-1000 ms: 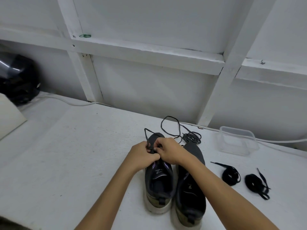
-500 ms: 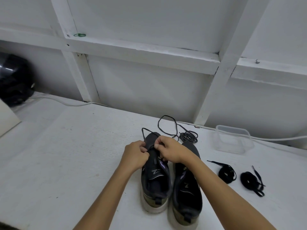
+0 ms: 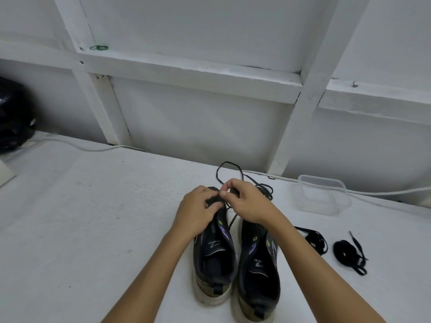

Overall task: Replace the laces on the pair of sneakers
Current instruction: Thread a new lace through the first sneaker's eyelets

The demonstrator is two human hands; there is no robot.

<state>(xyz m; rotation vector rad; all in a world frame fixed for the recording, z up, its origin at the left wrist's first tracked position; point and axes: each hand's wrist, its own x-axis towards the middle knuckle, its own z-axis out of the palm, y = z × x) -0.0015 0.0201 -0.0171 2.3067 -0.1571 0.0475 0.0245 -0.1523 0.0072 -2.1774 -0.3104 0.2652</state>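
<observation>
White-painted wall panels (image 3: pixel 210 127) with crossing beams close off the far edge of the desk (image 3: pixel 93 229), whose pale top runs wide and bare along its left half. At the far left edge sits a black rounded thing (image 3: pixel 11 117), too cut off to name, and a thin white cable (image 3: pixel 77 145) trails along the far edge. Two dark sneakers (image 3: pixel 256 271) stand side by side, touching, at the near edge towards the middle, heels nearest the person and toes pointing at the wall. Small white writing shows on both insoles but is too small to read; purple stripes and little yellow-green marks run along the inner sides. A clear plastic tub (image 3: pixel 323 197) sits near the far edge to the right of the sneakers, with a gap between. Two coiled black laces, one (image 3: pixel 314 240) near the right sneaker and the other (image 3: pixel 347 252) further right, lie apart from each other. A loose dark lace (image 3: pixel 229 173) loops on the desk beyond the toes and leads back to the left sneaker's front. The left hand (image 3: pixel 198 215) rests curled over that sneaker's front, fingers gripping the upper. The right hand (image 3: pixel 247 201) pinches the lace between thumb and fingertips just above the same spot. A green rubber band (image 3: pixel 99 48) lies on the upper beam.
</observation>
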